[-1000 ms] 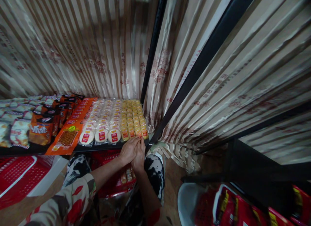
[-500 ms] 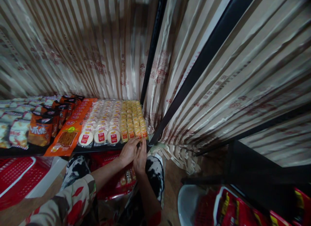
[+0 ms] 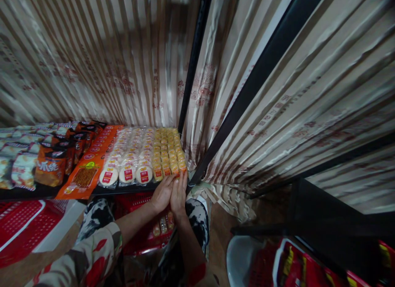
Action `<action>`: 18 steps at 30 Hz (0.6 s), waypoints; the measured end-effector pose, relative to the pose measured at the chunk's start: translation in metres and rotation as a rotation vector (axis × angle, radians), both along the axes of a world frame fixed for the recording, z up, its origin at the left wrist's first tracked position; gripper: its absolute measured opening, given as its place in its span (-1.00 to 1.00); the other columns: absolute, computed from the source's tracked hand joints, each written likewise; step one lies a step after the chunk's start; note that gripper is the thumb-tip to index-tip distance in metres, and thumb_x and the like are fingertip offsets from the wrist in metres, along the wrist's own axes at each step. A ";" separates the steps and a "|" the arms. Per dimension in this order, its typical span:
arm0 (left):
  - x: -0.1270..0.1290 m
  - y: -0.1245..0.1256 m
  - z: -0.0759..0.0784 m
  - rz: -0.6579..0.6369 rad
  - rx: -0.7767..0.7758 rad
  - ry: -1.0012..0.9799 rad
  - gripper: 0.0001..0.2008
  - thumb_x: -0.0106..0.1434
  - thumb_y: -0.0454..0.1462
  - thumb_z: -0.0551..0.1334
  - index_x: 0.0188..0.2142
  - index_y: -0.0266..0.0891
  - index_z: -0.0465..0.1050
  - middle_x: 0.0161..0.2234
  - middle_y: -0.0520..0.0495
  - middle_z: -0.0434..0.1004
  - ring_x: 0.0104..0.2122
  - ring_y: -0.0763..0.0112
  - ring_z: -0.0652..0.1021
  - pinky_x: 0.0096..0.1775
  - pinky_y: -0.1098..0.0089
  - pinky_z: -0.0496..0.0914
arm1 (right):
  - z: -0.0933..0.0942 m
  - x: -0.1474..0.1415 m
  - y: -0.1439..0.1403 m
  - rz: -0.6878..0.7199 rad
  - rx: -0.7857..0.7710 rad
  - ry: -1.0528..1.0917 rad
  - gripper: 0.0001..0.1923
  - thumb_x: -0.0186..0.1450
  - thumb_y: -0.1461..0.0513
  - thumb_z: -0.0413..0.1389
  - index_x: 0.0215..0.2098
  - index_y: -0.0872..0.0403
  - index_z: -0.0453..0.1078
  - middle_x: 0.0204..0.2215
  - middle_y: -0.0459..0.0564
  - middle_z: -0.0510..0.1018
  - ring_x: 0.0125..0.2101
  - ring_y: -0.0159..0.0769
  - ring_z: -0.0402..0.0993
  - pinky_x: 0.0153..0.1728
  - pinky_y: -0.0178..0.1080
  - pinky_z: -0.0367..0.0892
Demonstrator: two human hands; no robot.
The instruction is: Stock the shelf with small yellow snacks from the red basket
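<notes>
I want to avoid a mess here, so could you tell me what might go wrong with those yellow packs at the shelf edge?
The yellow snack packs sit at the shelf's front corner, where both the left hand and the right hand press; a push could tip them into the red basket below. The curtain beside them might snag.

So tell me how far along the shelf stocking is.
Done: rows of round white cakes and yellow snack packs fill the shelf to its front edge. In hand: left hand and right hand press on the front yellow packs. Left: more packs lie in the red basket below.
</notes>
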State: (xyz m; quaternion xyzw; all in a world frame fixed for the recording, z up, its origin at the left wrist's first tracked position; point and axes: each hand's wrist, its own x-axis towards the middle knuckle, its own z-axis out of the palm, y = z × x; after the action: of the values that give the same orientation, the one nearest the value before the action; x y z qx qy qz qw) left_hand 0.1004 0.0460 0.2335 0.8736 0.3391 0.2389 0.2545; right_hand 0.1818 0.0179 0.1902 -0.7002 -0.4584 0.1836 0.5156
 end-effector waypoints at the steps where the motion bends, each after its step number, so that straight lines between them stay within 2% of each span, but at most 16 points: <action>1: 0.000 0.000 0.002 -0.012 0.006 -0.006 -0.55 0.27 -0.38 0.00 0.15 -0.16 0.22 0.13 -0.11 0.32 0.13 0.32 0.30 0.17 0.16 0.21 | -0.001 0.000 0.001 -0.009 -0.008 -0.025 -0.35 0.37 0.00 -0.36 0.29 0.20 -0.10 0.32 0.14 -0.21 0.29 -0.23 -0.33 0.24 0.02 -0.22; 7: -0.001 0.003 -0.001 0.014 0.003 0.012 -0.62 0.26 -0.37 0.02 0.05 -0.15 0.33 0.10 -0.08 0.35 0.12 0.31 0.31 0.18 0.14 0.18 | -0.007 0.001 0.005 -0.039 -0.028 -0.087 -0.37 0.37 -0.01 -0.37 0.28 0.14 -0.04 0.30 0.13 -0.11 0.29 -0.24 -0.29 0.21 0.02 -0.15; 13: 0.008 0.001 -0.005 0.037 -0.016 0.015 -0.56 0.26 -0.43 -0.05 0.10 -0.18 0.27 0.11 -0.11 0.33 0.13 0.34 0.29 0.14 0.22 0.23 | -0.003 0.001 0.005 -0.027 -0.045 -0.076 -0.35 0.37 -0.02 -0.39 0.29 0.15 -0.06 0.30 0.12 -0.11 0.29 -0.25 -0.29 0.22 0.01 -0.18; 18: 0.002 0.004 -0.005 0.024 -0.001 0.043 -0.61 0.27 -0.39 -0.03 0.07 -0.22 0.31 0.12 -0.11 0.31 0.13 0.35 0.28 0.18 0.18 0.17 | -0.003 0.002 0.006 -0.012 -0.067 -0.038 -0.32 0.36 -0.04 -0.40 0.28 0.19 -0.05 0.31 0.14 -0.13 0.29 -0.25 -0.30 0.23 0.00 -0.21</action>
State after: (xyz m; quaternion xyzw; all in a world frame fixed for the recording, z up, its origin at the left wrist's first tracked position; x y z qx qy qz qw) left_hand 0.1025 0.0503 0.2288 0.8743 0.3552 0.2229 0.2444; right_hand 0.1837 0.0242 0.1868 -0.7232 -0.4577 0.1825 0.4839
